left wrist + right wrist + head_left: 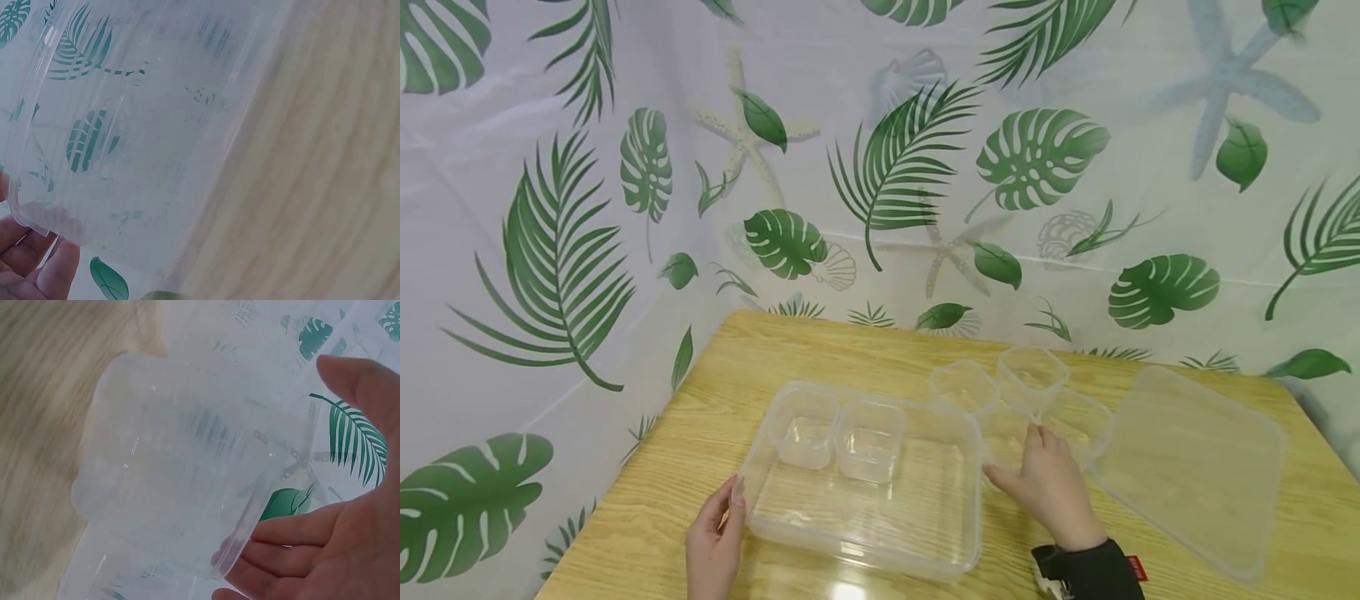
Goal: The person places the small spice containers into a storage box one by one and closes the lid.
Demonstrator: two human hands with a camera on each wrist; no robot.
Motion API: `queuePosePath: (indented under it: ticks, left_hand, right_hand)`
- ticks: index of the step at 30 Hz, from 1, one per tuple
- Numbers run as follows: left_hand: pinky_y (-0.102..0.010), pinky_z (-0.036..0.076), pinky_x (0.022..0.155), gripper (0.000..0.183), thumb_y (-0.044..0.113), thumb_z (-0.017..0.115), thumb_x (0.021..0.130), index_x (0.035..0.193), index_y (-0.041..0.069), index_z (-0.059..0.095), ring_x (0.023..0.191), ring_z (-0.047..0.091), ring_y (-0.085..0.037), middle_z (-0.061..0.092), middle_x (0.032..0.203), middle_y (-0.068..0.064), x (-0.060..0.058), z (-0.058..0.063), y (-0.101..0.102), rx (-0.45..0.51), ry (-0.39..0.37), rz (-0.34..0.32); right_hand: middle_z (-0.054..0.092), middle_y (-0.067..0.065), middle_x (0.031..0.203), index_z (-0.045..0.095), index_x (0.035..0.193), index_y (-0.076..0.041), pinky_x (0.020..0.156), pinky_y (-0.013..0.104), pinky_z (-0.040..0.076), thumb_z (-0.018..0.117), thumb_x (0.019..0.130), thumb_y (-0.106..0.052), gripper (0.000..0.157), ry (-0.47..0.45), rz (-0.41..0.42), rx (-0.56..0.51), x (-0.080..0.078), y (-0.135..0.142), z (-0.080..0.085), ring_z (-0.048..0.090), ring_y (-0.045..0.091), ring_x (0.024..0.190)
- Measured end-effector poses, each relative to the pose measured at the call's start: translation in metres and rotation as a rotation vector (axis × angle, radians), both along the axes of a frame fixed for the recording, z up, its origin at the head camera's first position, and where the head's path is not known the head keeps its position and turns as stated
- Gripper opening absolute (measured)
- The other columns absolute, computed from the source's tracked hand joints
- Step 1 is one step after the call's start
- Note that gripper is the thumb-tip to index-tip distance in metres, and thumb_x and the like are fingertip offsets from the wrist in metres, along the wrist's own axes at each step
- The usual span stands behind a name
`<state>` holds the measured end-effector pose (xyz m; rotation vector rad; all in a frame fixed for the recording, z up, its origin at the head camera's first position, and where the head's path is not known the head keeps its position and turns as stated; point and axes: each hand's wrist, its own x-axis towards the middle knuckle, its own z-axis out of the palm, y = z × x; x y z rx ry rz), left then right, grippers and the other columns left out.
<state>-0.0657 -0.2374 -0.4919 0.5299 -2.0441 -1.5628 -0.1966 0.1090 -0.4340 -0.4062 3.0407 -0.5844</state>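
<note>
A large clear plastic container [865, 533] stands on the table, with two small clear containers [805, 446] [871, 442] side by side at its far left. My left hand [717, 533] grips the large container's left rim; in the left wrist view, its fingers [59, 269] are at the rim's corner. My right hand [1048, 483] reaches over a small clear container [169, 462] to the right of the large one. In the right wrist view, the fingertips meet this small container's rim, while the thumb [350, 378] is spread away from it.
More small clear containers [964, 385] [1032, 375] [1078, 417] cluster behind and beside my right hand. A flat, translucent rectangular lid [1202, 475] lies on the right of the wooden table [647, 533]. Behind the table hangs a leaf-patterned white sheet [865, 50].
</note>
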Motion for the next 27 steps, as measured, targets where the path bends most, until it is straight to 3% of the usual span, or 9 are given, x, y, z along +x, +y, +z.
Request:
queuePosePath:
  ticks: [7, 15, 21, 27]
  left_hand:
    - [-0.008, 0.041, 0.076, 0.031, 0.008, 0.049, 0.091, 0.118, -0.008, 0.05, 0.107, 0.047, -0.028, 0.052, 0.117, -0.021, 0.001, -0.002, -0.001, 0.011, 0.009, 0.001]
    - [-0.014, 0.043, 0.079, 0.031, 0.009, 0.048, 0.091, 0.118, -0.008, 0.051, 0.107, 0.047, -0.028, 0.052, 0.118, -0.021, 0.002, -0.001, 0.001, 0.003, -0.004, 0.002]
    - [-0.013, 0.043, 0.079, 0.032, 0.009, 0.049, 0.091, 0.118, -0.008, 0.05, 0.107, 0.047, -0.028, 0.052, 0.117, -0.022, 0.002, 0.0, 0.001, 0.007, -0.001, -0.005]
    - [-0.01, 0.043, 0.077, 0.031, 0.009, 0.049, 0.091, 0.117, -0.007, 0.051, 0.105, 0.048, -0.02, 0.052, 0.117, -0.019, 0.0, 0.001, -0.001, 0.023, -0.007, -0.002]
  right_hand:
    - [0.035, 0.042, 0.118, 0.031, 0.122, 0.023, 0.084, 0.056, 0.037, 0.06, 0.076, -0.053, 0.094, -0.047, 0.023, 0.007, 0.0, -0.001, -0.007, 0.034, 0.053, 0.108]
    - [0.041, 0.039, 0.113, 0.037, 0.118, 0.022, 0.08, 0.053, 0.041, 0.065, 0.077, -0.041, 0.081, 0.03, 0.031, 0.027, 0.003, -0.001, -0.012, 0.039, 0.051, 0.102]
    - [0.04, 0.039, 0.116, 0.035, 0.12, 0.022, 0.083, 0.053, 0.04, 0.067, 0.077, -0.033, 0.077, -0.001, 0.026, -0.001, 0.002, 0.007, -0.012, 0.037, 0.051, 0.105]
    - [0.041, 0.039, 0.114, 0.038, 0.117, 0.022, 0.082, 0.056, 0.039, 0.073, 0.07, -0.03, 0.079, 0.097, 0.033, 0.024, 0.0, 0.015, -0.009, 0.038, 0.051, 0.103]
